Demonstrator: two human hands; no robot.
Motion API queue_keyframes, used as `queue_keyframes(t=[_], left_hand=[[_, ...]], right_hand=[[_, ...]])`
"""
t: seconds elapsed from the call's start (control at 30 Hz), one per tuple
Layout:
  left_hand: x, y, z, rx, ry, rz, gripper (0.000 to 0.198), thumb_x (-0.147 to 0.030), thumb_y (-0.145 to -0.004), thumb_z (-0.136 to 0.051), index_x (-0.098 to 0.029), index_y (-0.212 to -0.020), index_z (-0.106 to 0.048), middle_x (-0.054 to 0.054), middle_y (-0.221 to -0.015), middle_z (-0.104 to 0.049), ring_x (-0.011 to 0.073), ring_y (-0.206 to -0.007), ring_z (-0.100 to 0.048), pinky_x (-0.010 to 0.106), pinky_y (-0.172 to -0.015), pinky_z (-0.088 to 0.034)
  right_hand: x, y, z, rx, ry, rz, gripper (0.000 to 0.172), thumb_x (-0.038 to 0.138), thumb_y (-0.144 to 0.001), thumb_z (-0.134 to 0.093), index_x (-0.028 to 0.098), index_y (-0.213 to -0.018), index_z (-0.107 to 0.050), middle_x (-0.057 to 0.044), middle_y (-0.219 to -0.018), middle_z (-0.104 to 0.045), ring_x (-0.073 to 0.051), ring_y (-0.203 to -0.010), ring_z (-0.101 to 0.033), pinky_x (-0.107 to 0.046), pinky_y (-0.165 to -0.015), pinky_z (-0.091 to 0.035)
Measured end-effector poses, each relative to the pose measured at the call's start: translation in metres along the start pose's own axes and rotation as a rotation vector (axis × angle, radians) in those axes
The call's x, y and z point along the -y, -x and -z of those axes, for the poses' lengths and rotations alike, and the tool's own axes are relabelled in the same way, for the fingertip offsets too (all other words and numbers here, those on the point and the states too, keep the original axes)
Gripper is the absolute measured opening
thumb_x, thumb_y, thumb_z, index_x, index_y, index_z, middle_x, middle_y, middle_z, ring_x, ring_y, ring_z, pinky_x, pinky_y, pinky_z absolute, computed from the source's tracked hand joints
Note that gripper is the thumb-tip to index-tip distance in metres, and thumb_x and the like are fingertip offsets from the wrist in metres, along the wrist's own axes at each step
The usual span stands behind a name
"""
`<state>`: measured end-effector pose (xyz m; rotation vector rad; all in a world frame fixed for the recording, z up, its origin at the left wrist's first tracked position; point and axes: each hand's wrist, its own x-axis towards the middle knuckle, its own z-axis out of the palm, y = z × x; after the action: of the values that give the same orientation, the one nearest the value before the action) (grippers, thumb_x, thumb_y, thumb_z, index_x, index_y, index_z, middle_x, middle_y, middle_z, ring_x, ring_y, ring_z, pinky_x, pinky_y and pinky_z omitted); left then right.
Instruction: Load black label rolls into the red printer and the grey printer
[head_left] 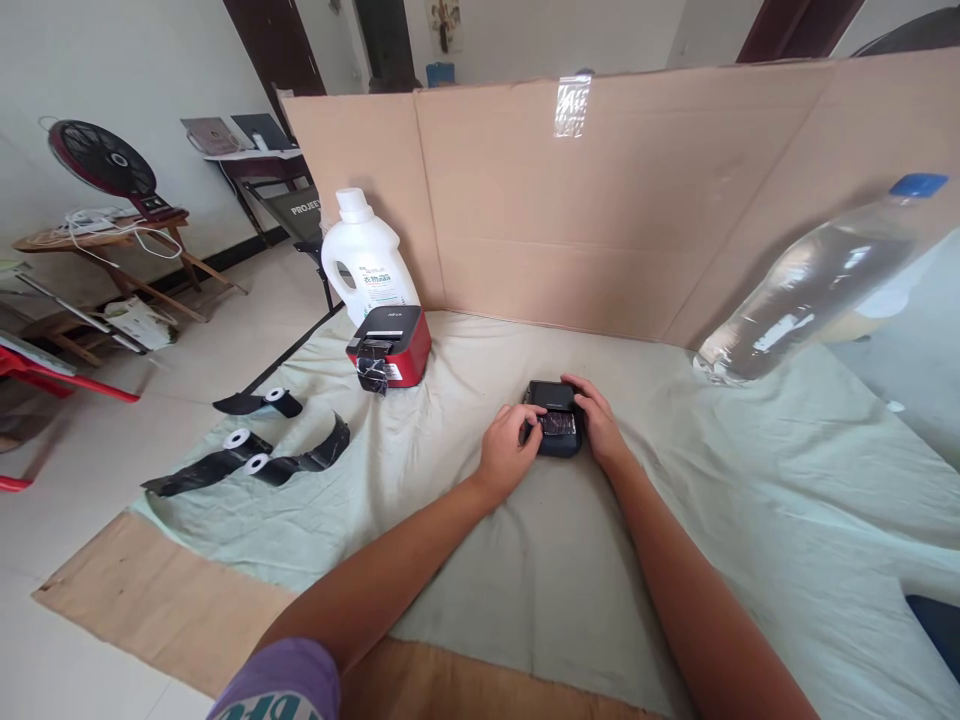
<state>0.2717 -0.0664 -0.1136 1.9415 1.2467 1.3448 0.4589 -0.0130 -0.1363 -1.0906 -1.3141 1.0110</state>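
A small black portable printer (568,448) lies on the pale green cloth in front of me. A glossy black strip of paper (559,425) lies across its middle, below a dark raised lid (550,392). My left hand (508,442) is closed at the left end of this strip, thumb and index finger pinched there. My right hand (598,418) wraps the printer's right side, its fingers curled along the edge near the top corner. Part of the printer's left side is hidden behind my left fingers.
On the cloth to the left lie several black paper rolls (262,467), partly unwound. Behind them stand a red and black printer (409,350) and a white detergent bottle (379,262). A cardboard sheet (555,230) rises at the back. A large clear bottle (814,275) leans at right.
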Motion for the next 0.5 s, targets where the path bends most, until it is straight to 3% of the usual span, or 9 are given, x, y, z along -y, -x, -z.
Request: queue_keyframes(t=[0.5], left_hand=[[0.002, 0.0, -0.003, -0.028, -0.014, -0.027, 0.019, -0.008, -0.09, -0.055, -0.024, -0.081, -0.061, -0.003, -0.102, -0.076, 0.0173, -0.094, -0.061, 0.029, -0.083, -0.05]], right_hand=[[-0.008, -0.004, 0.001, 0.004, -0.016, 0.028, 0.045, 0.031, -0.08, -0.047, 0.025, -0.12, -0.066, -0.003, -0.133, -0.062, -0.026, -0.129, -0.05, -0.044, -0.116, -0.031]])
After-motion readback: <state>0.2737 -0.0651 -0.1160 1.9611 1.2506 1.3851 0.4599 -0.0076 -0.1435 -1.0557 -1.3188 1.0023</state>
